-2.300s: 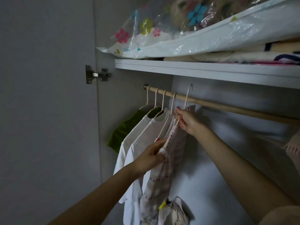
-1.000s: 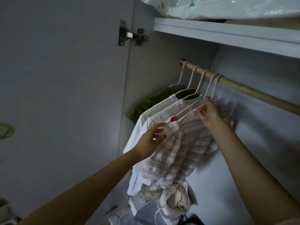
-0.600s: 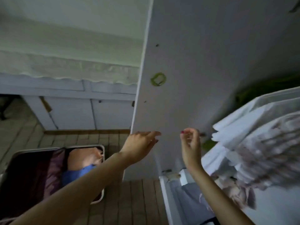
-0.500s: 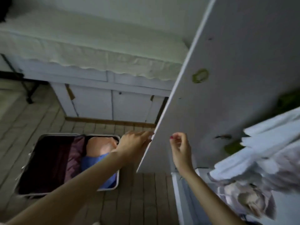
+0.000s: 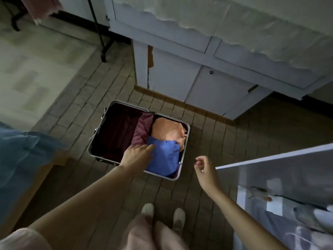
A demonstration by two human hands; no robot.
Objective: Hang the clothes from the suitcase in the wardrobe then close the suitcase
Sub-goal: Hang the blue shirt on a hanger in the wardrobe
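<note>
An open suitcase (image 5: 100, 127) with a metal rim lies on the tiled floor ahead of my feet. Its right half holds a folded blue garment (image 5: 165, 157) and an orange garment (image 5: 168, 129), with a maroon lining flap (image 5: 142, 129) beside them. My left hand (image 5: 137, 155) stretches out above the suitcase, fingers straight, over the blue garment's left edge; I cannot tell whether it touches the cloth. My right hand (image 5: 205, 171) hangs loosely curled to the right of the suitcase, holding nothing. The wardrobe door (image 5: 279, 170) stands open at the right.
A white cabinet (image 5: 198, 73) under a cloth-covered top stands behind the suitcase. A black stand leg (image 5: 100, 38) is at the upper left. Blue fabric (image 5: 23, 156) lies at the left edge. Clothes and bags show low in the wardrobe (image 5: 288, 219).
Both hands let go of the striped garment hung on the rail. The view swung left and down from the wardrobe to the suitcase, and my left hand reached out over the blue garment.
</note>
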